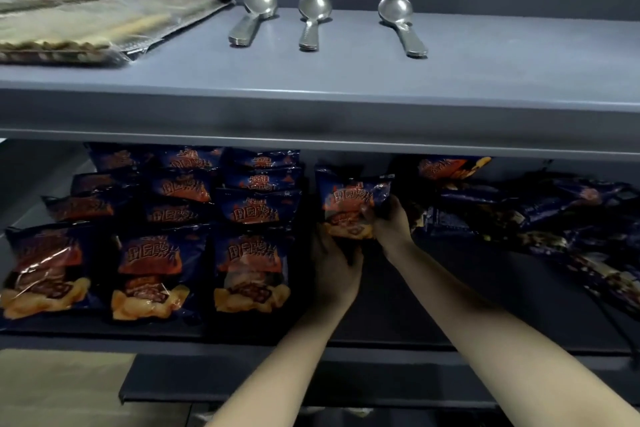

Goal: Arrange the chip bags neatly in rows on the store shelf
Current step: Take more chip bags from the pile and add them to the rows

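- Left part of the lower shelf (433,291) looks done; the dark blue chip bags stand there in three columns, the front row (249,270) facing out and more bags lined up behind, reaching back under the upper shelf (346,87)
- A fourth column is in hand, I'd say; one chip bag (349,201) is held upright just to the right of the third column, deep in the shelf and not yet let go
- The right hand (391,222) grips that bag's right edge with fingers curled round it; the left hand (334,267) holds it by the lower left corner, though it's dim there and the fingertips are hard to make out
- What's left is plenty; a loose pile of bags (554,218) lies tumbled and overlapping on the right of the same shelf, some flat, some askew, well apart from the tidy columns
- By my reckoning about half is done; the bare stretch in front of the held bag needs filling before the pile is used up
- Up top, three stacks of metal spoons (313,21) and some flat clear packets (86,21) lie apart from this job
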Demonstrator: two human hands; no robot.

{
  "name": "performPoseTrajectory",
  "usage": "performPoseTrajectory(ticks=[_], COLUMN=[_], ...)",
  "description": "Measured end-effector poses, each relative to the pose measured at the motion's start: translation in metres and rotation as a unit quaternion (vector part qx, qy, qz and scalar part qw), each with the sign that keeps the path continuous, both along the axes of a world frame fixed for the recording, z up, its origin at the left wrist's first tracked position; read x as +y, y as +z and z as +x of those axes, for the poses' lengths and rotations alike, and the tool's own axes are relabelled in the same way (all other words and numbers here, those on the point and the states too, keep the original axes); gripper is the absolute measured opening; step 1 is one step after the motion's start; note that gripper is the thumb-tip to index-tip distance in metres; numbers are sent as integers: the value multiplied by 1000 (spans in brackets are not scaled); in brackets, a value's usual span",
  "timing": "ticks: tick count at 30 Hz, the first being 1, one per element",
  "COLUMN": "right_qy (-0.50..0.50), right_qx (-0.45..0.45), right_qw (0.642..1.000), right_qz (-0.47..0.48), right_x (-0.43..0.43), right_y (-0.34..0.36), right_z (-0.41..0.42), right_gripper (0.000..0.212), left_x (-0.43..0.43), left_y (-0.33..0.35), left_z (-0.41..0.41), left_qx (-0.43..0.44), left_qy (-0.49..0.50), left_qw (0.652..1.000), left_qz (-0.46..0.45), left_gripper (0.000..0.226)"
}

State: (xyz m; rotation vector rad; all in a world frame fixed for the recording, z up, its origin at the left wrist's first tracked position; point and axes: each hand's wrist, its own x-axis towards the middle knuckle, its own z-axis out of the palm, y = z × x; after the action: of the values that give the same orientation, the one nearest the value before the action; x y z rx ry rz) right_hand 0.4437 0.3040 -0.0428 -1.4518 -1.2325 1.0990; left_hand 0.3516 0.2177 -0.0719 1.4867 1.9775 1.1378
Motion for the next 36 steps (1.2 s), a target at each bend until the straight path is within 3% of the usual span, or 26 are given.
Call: performPoseTrajectory(ticks=[3, 8, 13, 17, 26, 33, 36], right_qy=[-36, -24, -38, -64, -87, -191, -251], right_qx=[-34, -81, -106, -81, -181, -227, -229], right_qw=[999, 996, 993, 994, 948, 929, 919], right_qz=[-2, -5, -24, 36, 247, 222, 198], right_x=[14, 34, 35, 16, -39, -90, -115], right_y=[6, 15, 5, -6, -6, -22, -30], right_z=[-18, -40, -43, -44, -27, 17, 36], right_gripper=[29, 33, 57, 60, 40, 39, 32], left_x=[-8, -3, -1, -2, 1, -3, -4], left_y=[-13, -9, -12, -16, -25, -24, -23], left_z=[4, -1, -3, 0, -2, 1, 0], left_qx=[138, 204, 203, 220, 275, 316, 296], left_qy=[-36, -114, -137, -104, -129, -207, -218], left_qw=[990, 968, 965, 969, 952, 926, 930], left_qz=[-8, -96, -94, -52, -46, 5, -17], left_gripper=[71, 62, 63, 72, 70, 66, 65])
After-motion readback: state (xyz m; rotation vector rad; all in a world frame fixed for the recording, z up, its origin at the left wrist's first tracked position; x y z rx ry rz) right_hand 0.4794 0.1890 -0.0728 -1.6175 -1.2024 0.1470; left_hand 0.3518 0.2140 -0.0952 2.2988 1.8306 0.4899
